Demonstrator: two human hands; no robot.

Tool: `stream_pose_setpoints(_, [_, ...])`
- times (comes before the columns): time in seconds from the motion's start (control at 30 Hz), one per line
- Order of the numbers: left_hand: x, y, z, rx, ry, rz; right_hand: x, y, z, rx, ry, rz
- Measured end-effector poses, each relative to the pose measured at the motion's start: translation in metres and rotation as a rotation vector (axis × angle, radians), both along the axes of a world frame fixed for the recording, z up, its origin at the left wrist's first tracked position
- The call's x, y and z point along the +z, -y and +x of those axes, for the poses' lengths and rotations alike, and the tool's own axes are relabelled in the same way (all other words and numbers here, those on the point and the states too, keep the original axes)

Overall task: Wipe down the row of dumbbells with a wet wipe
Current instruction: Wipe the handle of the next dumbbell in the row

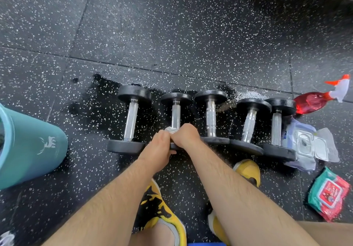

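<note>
Several black dumbbells with chrome handles lie side by side on the speckled rubber floor. Both my hands meet at the near end of the second dumbbell from the left [176,112]. My right hand [184,135] grips a crumpled white wet wipe [172,130] against the near end of that handle. My left hand [160,148] curls round the dumbbell's near head, which is mostly hidden under it. The leftmost dumbbell [131,119] and those to the right [211,119] lie untouched.
A wet patch darkens the floor behind the dumbbells. A teal bucket [32,146] stands at the left. At the right lie a red spray bottle [313,102], a clear wipe pack [309,144] and a green-red wipe pack [328,194]. My yellow shoes [158,209] are below.
</note>
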State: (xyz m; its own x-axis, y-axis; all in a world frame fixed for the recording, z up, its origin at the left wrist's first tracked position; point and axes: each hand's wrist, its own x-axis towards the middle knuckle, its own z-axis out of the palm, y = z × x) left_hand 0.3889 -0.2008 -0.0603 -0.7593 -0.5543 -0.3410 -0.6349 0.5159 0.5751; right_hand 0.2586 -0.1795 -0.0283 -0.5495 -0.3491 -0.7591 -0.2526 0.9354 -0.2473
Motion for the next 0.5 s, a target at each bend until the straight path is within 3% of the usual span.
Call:
stream_pose_setpoints(0.33, [-0.003, -0.001, 0.002, -0.046, -0.020, -0.065, 0.001, 0.027, -0.017, -0.299, 0.022, -0.137])
stream_pose_setpoints(0.5, [-0.002, -0.001, 0.001, -0.059, -0.014, -0.068, -0.002, 0.017, -0.017, -0.195, 0.059, -0.042])
